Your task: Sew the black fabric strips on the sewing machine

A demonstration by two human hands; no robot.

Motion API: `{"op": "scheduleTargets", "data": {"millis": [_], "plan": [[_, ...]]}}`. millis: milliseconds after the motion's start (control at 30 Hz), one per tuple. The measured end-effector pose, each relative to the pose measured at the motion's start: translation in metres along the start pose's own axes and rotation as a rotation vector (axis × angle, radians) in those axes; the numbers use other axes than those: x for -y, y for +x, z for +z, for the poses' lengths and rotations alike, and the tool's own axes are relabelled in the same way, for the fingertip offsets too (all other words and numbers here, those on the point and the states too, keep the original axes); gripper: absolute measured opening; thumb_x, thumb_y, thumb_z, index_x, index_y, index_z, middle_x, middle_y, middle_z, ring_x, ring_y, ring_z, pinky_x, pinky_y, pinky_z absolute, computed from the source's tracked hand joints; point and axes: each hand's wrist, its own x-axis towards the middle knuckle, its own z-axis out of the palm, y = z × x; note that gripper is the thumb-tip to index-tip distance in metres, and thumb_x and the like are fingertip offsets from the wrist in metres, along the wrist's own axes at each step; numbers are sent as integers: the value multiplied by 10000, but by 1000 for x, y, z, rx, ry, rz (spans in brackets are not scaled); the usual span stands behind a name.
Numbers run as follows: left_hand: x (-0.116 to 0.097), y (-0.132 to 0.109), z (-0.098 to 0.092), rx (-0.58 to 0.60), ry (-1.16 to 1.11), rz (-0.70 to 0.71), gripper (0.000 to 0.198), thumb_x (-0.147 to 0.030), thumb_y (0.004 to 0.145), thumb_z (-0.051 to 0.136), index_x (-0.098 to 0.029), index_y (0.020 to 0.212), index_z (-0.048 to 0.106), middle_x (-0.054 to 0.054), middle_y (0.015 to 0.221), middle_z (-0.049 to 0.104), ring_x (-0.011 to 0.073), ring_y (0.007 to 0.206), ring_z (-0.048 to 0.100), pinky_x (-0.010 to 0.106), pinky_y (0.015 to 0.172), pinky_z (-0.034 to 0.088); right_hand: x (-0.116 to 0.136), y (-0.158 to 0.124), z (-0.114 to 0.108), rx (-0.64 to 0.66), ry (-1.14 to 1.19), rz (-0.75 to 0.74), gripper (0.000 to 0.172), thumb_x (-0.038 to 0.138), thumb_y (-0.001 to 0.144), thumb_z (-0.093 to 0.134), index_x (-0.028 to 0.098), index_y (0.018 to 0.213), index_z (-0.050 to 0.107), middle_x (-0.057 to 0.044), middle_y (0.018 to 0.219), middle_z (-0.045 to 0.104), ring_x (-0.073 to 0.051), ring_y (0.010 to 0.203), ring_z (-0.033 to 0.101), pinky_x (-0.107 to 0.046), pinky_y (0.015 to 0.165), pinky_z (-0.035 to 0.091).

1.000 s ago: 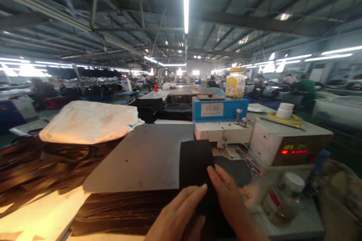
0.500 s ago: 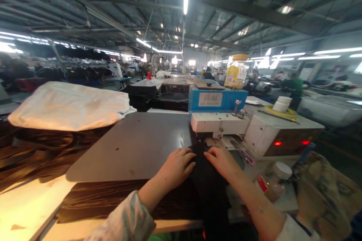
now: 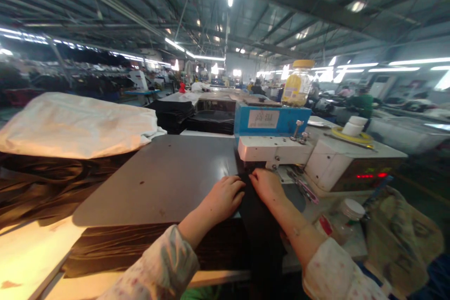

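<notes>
A strip of black fabric (image 3: 258,225) runs from the front edge of the work surface up to a blue and white machine (image 3: 258,149). My left hand (image 3: 227,197) has its fingers curled on the fabric's left edge, close to the far end. Across from it, my right hand (image 3: 266,188) pinches the right edge, just below the white machine head. The fabric's far end lies at the machine's mouth, partly hidden by my fingers. Left of my hands spreads a smooth grey metal plate (image 3: 168,176).
Stacked dark cloth (image 3: 140,248) lies under the plate, and a white cloth bundle (image 3: 77,126) at left. Pink-handled scissors (image 3: 307,191), a clear jar (image 3: 348,215) and a control box (image 3: 362,171) with red lights stand at right. A yellow-lidded jar (image 3: 297,86) tops the machine.
Both hands have moved slightly forward with the black fabric, nearer the machine head. The control box's red display now shows more lit marks. The view has shifted a little.
</notes>
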Motion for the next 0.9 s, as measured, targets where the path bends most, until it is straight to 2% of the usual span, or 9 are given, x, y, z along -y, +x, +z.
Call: {"op": "scheduleTargets", "data": {"millis": [467,900], "plan": [[6,7,0,9,-15,0,252,-230,827,441,-160,1038,559,71,1087,543,195,1005,480,331,921,378,-4,10,4,-19,-18,-143,267,223,860,358,164,859,618,-52,833,662,-146,767,602,-227,656,385],[10,9,2,5,-34,8,262,-239,828,440,-165,1052,554,69,1089,537,192,1006,475,327,918,384,-2,12,6,-50,-71,-159,262,209,860,341,154,822,595,-58,836,647,-151,759,600,-229,640,386]]}}
